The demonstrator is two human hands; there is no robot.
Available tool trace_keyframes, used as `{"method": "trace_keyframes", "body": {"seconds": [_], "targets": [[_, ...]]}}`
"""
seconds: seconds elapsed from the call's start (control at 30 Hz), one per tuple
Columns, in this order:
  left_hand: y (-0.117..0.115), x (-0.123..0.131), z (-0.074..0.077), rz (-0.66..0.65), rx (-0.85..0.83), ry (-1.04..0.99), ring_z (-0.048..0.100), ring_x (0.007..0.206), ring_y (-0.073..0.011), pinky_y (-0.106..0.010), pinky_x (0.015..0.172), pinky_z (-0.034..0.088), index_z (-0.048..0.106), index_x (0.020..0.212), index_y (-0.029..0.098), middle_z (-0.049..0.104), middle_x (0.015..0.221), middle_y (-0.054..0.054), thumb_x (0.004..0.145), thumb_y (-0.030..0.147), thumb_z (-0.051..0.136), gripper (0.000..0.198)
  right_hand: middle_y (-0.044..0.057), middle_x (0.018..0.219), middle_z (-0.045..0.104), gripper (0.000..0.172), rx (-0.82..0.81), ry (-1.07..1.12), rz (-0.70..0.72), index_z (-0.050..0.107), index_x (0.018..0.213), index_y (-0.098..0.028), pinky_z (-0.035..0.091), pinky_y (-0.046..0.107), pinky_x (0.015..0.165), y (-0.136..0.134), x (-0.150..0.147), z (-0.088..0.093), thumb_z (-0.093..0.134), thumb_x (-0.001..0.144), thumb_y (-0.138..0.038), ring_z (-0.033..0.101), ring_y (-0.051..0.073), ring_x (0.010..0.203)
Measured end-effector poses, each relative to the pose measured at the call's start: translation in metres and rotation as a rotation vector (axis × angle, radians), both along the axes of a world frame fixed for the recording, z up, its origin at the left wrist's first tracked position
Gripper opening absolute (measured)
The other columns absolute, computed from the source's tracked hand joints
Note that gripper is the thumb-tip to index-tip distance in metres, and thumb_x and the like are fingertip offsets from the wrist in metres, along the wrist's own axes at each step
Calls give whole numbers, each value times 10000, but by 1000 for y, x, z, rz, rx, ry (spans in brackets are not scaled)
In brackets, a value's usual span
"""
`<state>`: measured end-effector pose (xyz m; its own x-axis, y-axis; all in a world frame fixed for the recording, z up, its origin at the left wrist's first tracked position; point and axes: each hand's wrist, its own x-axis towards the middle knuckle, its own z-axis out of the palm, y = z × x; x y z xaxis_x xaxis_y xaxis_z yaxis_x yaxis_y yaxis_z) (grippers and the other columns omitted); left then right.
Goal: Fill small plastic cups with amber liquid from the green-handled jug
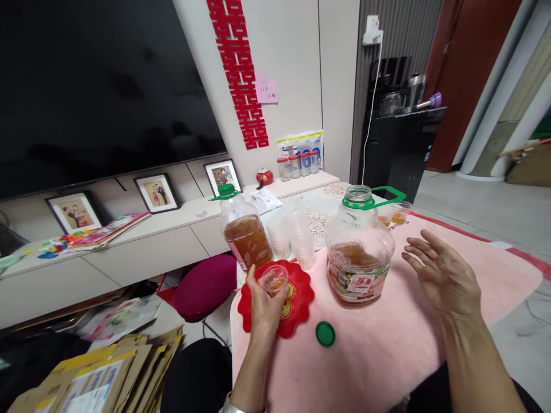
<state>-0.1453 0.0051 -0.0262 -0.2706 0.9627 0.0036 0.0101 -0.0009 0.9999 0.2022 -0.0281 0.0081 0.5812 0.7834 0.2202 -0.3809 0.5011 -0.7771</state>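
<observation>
My left hand (264, 307) grips a small clear plastic cup (275, 276) above a red scalloped plate (297, 312); a little amber liquid shows inside the cup. My right hand (447, 281) is held up with its fingers apart and holds nothing, to the right of a large clear jug (360, 252). That jug has no cap on its mouth, a green handle (390, 197) and brown liquid in its lower part. A green cap (325, 334) lies on the pink cloth in front. Behind the plate stands a second jug (247, 238) with a green cap on.
Stacks of clear cups (302, 244) stand between the jugs. Cups with amber liquid (398, 215) sit behind the open jug. A pink cloth (344, 373) covers the table. To the left are a dark-red stool (206, 284) and flattened cardboard (124, 367). Jars (295, 166) line the cabinet.
</observation>
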Motion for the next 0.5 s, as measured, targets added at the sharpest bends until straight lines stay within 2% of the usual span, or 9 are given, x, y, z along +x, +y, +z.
{"method": "trace_keyframes", "body": {"seconds": [0.13,0.27,0.4,0.5], "targets": [[-9,-1,10,-23,39,-2,680,1248,-245,-477,1125,540,134,1593,272,615,1393,-151,716,315,851,1133,68,966,764,567,65,-37,-42,803,1048,-195,622,305,828,-9,-2,12,984,590,-476,728,206,871],[-26,3,26,-58,65,11,694,1229,-227,-450,1130,539,169,1586,282,650,1344,-130,742,364,849,1087,28,838,716,301,107,-160,-1,780,908,-218,611,275,779,-25,-16,30,941,724,-394,701,178,805],[-48,12,42,-125,66,-13,692,1255,-240,-444,1083,569,155,1595,307,667,1338,-126,745,384,854,1103,32,825,709,154,122,-418,232,776,937,-228,579,250,708,-43,-43,44,838,876,-356,679,159,766],[-66,21,52,-189,40,-46,663,1307,-248,-478,1143,524,148,1597,338,664,1363,-112,742,389,860,1114,16,813,693,174,22,-567,455,754,943,-231,541,231,686,-49,-72,48,757,967,-404,662,137,754]]}}
